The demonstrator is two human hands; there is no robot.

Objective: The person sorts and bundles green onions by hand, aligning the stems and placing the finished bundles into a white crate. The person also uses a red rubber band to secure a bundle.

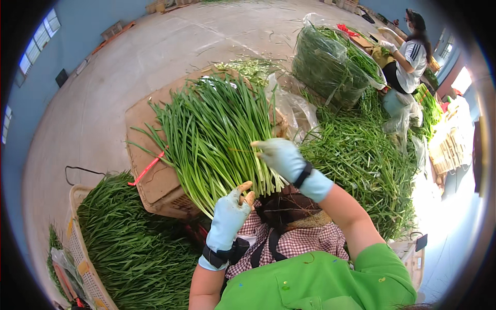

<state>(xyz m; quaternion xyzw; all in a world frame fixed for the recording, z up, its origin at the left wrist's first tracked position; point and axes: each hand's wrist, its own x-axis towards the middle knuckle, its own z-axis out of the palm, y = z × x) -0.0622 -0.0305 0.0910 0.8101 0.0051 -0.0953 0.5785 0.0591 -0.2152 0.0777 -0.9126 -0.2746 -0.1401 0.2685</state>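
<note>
A wide spread of garlic chives [206,129] lies over a brown board [150,175] before me, pale stem ends toward my lap. Both my hands wear light blue gloves with bare fingertips, stained brown. My left hand [230,212] is beside the stem ends at the near edge, its thumb and forefinger bent and a little apart, with nothing visible between them. Above the stems at the right side of the bunch, my right hand [281,159] is slightly blurred, its fingers drawn together. A thin yellow-brown strand [238,150] reaches toward its fingertips; the grip itself is unclear.
A red tie [150,168] lies on the board's left. Left below stands a crate [85,253] full of chives. Loose greens [361,165] are heaped on my right, behind them a bagged bundle [330,64]. A co-worker [413,57] sits at far right.
</note>
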